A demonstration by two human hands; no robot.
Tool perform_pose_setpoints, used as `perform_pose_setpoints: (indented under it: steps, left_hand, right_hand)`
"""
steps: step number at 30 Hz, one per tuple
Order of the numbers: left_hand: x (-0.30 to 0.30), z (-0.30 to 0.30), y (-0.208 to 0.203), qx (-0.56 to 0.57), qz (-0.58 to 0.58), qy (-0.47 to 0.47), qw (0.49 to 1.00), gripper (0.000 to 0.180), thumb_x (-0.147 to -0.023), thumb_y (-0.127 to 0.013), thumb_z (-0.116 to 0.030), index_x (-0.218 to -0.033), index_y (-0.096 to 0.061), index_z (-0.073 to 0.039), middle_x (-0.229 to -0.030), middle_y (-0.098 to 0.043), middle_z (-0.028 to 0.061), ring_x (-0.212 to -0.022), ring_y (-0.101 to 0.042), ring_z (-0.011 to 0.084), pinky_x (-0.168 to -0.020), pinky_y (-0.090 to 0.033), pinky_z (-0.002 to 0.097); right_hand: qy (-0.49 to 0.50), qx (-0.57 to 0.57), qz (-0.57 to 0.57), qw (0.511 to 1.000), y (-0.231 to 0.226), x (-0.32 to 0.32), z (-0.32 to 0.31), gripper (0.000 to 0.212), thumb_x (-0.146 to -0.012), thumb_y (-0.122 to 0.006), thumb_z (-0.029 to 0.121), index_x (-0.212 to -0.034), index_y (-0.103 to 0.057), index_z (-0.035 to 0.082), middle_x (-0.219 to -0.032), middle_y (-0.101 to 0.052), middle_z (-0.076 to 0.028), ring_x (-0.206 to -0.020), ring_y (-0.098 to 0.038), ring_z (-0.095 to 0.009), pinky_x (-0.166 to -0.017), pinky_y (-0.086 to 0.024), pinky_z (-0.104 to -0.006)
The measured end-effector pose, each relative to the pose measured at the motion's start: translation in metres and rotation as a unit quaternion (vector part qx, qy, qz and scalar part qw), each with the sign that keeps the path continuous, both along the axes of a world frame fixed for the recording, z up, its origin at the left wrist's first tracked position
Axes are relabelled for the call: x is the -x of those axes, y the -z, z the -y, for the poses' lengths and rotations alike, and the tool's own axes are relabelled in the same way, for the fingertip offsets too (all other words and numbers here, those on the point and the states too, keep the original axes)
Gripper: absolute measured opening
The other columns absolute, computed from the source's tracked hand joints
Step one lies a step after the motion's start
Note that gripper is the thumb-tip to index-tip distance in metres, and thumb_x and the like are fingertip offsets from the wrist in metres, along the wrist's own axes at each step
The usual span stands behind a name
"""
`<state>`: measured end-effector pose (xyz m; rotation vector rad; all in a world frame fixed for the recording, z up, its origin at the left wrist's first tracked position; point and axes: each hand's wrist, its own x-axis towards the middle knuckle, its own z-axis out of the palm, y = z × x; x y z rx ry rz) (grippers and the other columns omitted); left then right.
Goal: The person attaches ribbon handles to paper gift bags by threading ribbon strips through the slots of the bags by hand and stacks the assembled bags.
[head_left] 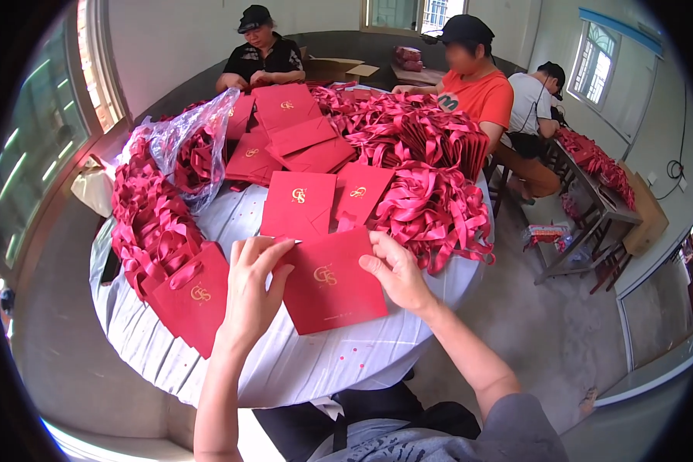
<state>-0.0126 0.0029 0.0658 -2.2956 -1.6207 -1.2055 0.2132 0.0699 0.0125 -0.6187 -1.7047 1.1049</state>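
A flat red paper gift bag (339, 289) with a gold emblem lies tilted on the table in front of me. My left hand (252, 281) is at its upper left corner, fingers bent over the edge and thumb at its side. Beside those fingertips shows a small white tip that I cannot make out. At the upper right corner, my right hand (396, 271) grips the bag's edge, thumb on the front. Just beyond lie two more flat red bags, one to the left (296, 204) and one to the right (359, 192).
A white-covered round table (285, 369) carries a curved row of red bags with ribbon handles (158, 239) at left. Large ribboned heaps (431, 208) stand at right, and a clear plastic bag (200, 154) at far left. Two people sit across the table; another works at a side bench (600, 204).
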Motion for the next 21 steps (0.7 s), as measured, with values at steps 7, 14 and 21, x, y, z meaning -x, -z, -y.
perform_pose_setpoints:
  steps: [7,14,21]
  left_hand:
    - [-0.024,0.032,-0.008,-0.088,-0.056,-0.043,0.994,0.031,-0.070,-0.067,0.005,-0.099,-0.061,-0.004,-0.096,-0.052,0.0123,-0.091,-0.048,0.0305,-0.080,-0.041,0.0398]
    - [-0.033,0.047,-0.017,-0.067,-0.090,-0.055,0.992,0.021,-0.073,-0.063,0.001,-0.092,-0.058,-0.005,-0.094,-0.055,0.0093,-0.090,-0.048,0.0284,-0.080,-0.038,0.0394]
    - [-0.024,0.054,-0.038,0.010,-0.067,-0.044,0.997,0.014,-0.072,-0.067,-0.002,-0.084,-0.062,-0.007,-0.075,-0.062,0.0031,-0.087,-0.052,0.0246,-0.088,-0.034,0.0412]
  right_hand:
    - [0.201,-0.212,0.063,0.954,-0.014,0.000,0.021,0.058,-0.077,-0.070,0.003,-0.129,-0.044,0.002,-0.104,-0.055,-0.016,-0.093,-0.055,-0.027,-0.083,-0.044,-0.0359]
    - [0.231,-0.374,0.208,0.874,-0.036,0.006,0.042,0.042,-0.076,-0.071,0.012,-0.117,-0.060,0.013,-0.107,-0.051,-0.005,-0.096,-0.046,-0.024,-0.086,-0.037,-0.0380]
    - [0.158,-0.389,0.124,0.899,-0.035,-0.006,0.041,0.033,-0.073,-0.066,-0.001,-0.103,-0.069,0.014,-0.106,-0.053,-0.005,-0.081,-0.049,-0.020,-0.074,-0.044,-0.0311]
